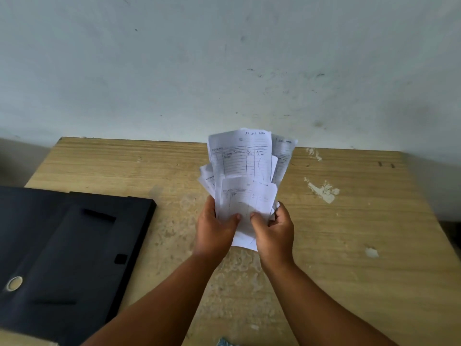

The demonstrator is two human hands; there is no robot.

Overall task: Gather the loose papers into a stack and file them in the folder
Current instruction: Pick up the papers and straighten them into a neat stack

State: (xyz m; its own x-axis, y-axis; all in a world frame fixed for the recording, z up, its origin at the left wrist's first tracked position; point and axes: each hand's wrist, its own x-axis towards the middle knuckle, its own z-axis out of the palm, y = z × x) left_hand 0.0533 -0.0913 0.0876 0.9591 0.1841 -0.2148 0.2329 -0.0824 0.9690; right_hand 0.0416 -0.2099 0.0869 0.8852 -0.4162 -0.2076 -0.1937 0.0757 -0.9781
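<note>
Several white papers with printed tables and handwriting are held upright above the middle of the wooden table, fanned unevenly. My left hand grips their lower left edge, thumb on the front sheet. My right hand grips the lower right edge the same way. A black folder lies flat and closed on the table's left side, apart from both hands, with a round metal eyelet near its near left corner.
The table's far edge meets a pale blue-grey wall. White scuffs mark the tabletop to the right of the papers. A small blue patterned scrap shows at the bottom edge.
</note>
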